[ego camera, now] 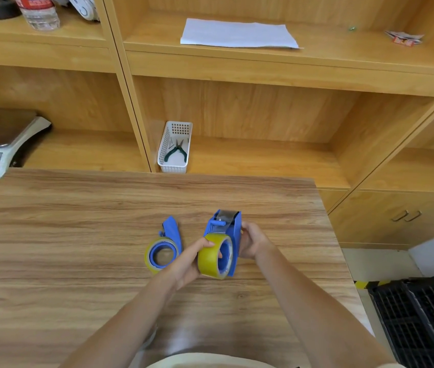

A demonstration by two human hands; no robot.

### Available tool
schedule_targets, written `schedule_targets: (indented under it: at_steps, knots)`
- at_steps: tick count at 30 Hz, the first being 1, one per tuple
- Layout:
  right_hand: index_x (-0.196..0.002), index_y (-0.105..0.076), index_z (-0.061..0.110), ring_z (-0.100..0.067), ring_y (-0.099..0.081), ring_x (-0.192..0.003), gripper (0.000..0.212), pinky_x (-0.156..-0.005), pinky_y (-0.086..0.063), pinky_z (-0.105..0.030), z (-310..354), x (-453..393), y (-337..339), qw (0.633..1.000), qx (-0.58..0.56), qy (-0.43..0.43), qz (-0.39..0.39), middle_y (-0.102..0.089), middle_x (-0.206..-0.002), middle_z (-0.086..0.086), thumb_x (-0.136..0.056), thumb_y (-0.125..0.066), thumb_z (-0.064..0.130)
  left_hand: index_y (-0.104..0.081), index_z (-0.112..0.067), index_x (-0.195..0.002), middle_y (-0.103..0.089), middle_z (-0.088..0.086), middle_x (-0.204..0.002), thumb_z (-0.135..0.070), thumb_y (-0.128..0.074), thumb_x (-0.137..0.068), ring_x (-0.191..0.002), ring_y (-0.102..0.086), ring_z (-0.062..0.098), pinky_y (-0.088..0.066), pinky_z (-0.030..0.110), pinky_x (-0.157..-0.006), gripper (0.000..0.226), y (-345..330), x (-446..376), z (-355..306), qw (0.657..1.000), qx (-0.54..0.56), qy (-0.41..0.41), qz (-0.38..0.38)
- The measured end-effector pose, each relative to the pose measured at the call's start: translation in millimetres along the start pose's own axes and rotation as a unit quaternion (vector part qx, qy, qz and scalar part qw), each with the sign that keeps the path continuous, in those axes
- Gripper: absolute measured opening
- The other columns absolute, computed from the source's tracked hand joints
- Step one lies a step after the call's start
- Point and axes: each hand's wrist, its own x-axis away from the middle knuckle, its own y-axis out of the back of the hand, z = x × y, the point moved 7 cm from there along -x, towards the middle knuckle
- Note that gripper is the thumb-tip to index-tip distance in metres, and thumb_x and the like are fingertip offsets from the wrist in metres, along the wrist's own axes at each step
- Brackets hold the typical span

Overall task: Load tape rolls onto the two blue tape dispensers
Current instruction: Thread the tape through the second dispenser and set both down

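Head view:
Left hand (189, 261): grasps the yellow tape roll (211, 257), centre frame.
Right hand (253, 243): grips the held blue dispenser (226, 229), roll seated on its hub.
Second dispenser (168, 245): left of centre on the surface (77, 221), already loaded.

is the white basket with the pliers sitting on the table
No, the white basket holding the pliers stands on the shelf behind the table.

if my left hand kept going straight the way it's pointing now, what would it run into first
Probably the yellow tape roll it already grips: the left hand points up and right into it. Just beyond sits the blue dispenser, braced by the right hand.
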Motion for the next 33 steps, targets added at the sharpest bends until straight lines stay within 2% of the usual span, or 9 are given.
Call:
schedule_targets:
  at_steps: [7,11,14,20,24,26,28,30,33]
  knots:
    - [-0.088,-0.065,0.012,-0.018,-0.063,-0.085,0.017,-0.075,-0.050,-0.034,9.5,12.1,5.3,0.998,0.037,0.040,-0.021,-0.069,-0.092,0.000,-0.092,-0.049,0.016,-0.062,-0.010,-0.101,-0.068,0.006,-0.080,-0.025,-0.054,-0.092,-0.076,-0.068,0.022,-0.056,0.047,-0.078,0.020,3.8,-9.3,5.9,0.999,0.036,0.017,-0.016]
    - [-0.094,-0.065,0.019,-0.016,-0.063,-0.093,0.017,-0.077,-0.048,-0.034,14.7,13.5,-1.2,0.992,0.096,0.075,0.011,-0.070,-0.105,0.004,-0.095,-0.050,0.027,-0.061,-0.015,-0.116,-0.069,0.010,-0.108,-0.033,-0.058,-0.090,-0.102,-0.065,0.032,-0.045,0.058,-0.099,0.032,7.0,-15.9,6.2,0.998,0.052,0.026,-0.038]
    - [-0.116,-0.067,0.019,-0.017,-0.064,-0.100,0.034,-0.083,-0.053,-0.038,14.2,12.8,-9.7,0.978,0.185,0.090,0.044,-0.071,-0.108,0.003,-0.089,-0.065,0.040,-0.058,-0.019,-0.125,-0.063,0.014,-0.126,-0.038,-0.059,-0.088,-0.114,-0.061,0.037,-0.041,0.062,-0.102,0.042,6.9,-21.2,6.6,0.996,0.062,0.042,-0.048]
    - [-0.126,-0.060,0.016,-0.013,-0.067,-0.088,0.040,-0.075,-0.057,-0.035,23.9,4.2,-2.3,0.956,0.238,0.168,-0.030,-0.072,-0.099,0.001,-0.088,-0.071,0.023,-0.050,-0.024,-0.128,-0.060,0.011,-0.125,-0.051,-0.059,-0.089,-0.113,-0.061,0.035,-0.051,0.059,-0.091,0.048,2.8,-27.2,-0.5,0.994,0.021,0.031,-0.106]
    - [-0.117,-0.060,0.012,-0.010,-0.066,-0.072,0.029,-0.052,-0.053,-0.023,27.2,1.9,3.8,0.951,0.217,0.207,-0.069,-0.069,-0.094,-0.001,-0.090,-0.067,0.014,-0.038,-0.032,-0.125,-0.058,-0.001,-0.112,-0.051,-0.050,-0.095,-0.100,-0.064,0.023,-0.061,0.040,-0.069,0.037,11.3,-25.9,-14.4,0.978,-0.114,-0.058,-0.167]
    - [-0.118,-0.061,0.011,-0.019,-0.069,-0.087,0.034,-0.068,-0.058,-0.032,30.0,-5.6,7.5,0.934,0.250,0.235,-0.100,-0.070,-0.111,-0.006,-0.086,-0.072,0.015,-0.044,-0.027,-0.123,-0.059,-0.003,-0.105,-0.042,-0.042,-0.101,-0.093,-0.063,0.019,-0.052,0.027,-0.069,0.027,15.3,-23.7,-24.5,0.932,-0.280,-0.139,-0.182]
    - [-0.117,-0.063,0.012,-0.025,-0.068,-0.102,0.039,-0.091,-0.055,-0.043,30.9,-12.2,10.3,0.903,0.312,0.261,-0.138,-0.070,-0.118,-0.008,-0.081,-0.076,0.020,-0.053,-0.021,-0.121,-0.059,0.001,-0.111,-0.037,-0.039,-0.103,-0.104,-0.060,0.025,-0.045,0.031,-0.079,0.027,19.8,-23.4,-28.3,0.859,-0.426,-0.196,-0.206]
    - [-0.116,-0.064,0.014,-0.023,-0.067,-0.104,0.040,-0.094,-0.053,-0.041,28.5,-14.4,11.6,0.875,0.361,0.271,-0.177,-0.070,-0.115,-0.003,-0.080,-0.077,0.027,-0.053,-0.020,-0.129,-0.055,0.003,-0.126,-0.042,-0.040,-0.102,-0.116,-0.054,0.026,-0.047,0.039,-0.087,0.038,20.2,-23.3,-25.6,0.786,-0.545,-0.194,-0.216]
    - [-0.122,-0.061,0.021,-0.020,-0.065,-0.105,0.053,-0.087,-0.053,-0.037,23.1,-13.1,9.3,0.829,0.431,0.271,-0.232,-0.068,-0.116,0.004,-0.076,-0.075,0.042,-0.044,-0.020,-0.140,-0.053,-0.002,-0.134,-0.053,-0.040,-0.098,-0.126,-0.045,0.023,-0.043,0.038,-0.096,0.054,17.6,-25.4,-18.0,0.621,-0.736,-0.175,-0.207]
